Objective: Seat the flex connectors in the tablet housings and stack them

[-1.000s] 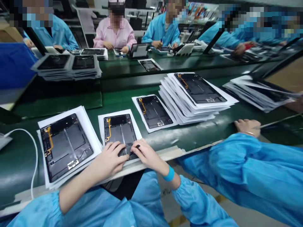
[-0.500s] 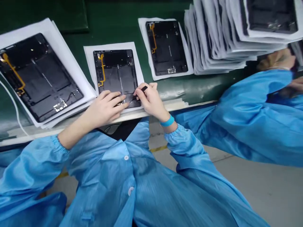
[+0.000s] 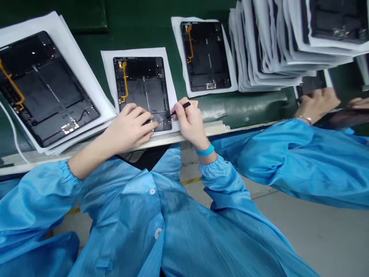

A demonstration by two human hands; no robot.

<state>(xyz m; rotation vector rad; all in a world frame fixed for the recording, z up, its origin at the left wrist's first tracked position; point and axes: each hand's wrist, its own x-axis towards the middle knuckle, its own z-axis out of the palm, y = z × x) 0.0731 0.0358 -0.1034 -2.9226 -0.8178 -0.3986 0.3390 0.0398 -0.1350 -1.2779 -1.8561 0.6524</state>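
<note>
A black tablet housing (image 3: 138,96), its inside facing up, lies on a white foam sheet (image 3: 170,82) in front of me. My left hand (image 3: 134,125) rests over its lower edge, fingers outstretched and apart, covering part of the small board there. Between the fingertips of my right hand (image 3: 188,121) are slim black tweezers (image 3: 186,105), their point at the housing's lower right corner near a thin dark wire. An orange flex cable (image 3: 124,82) runs along the left side inside the housing.
At left, another tablet housing (image 3: 47,88) lies on stacked white sheets beside a white cable (image 3: 13,130). A third housing (image 3: 206,55) sits to the right, near a tall stack of sheets and housings (image 3: 265,50). A co-worker's hand (image 3: 318,104) is at far right.
My right hand has shifted slightly right, and more of the tweezers and the housing's corner shows. My left hand stays put. The co-worker's arm has moved left beneath the stack.
</note>
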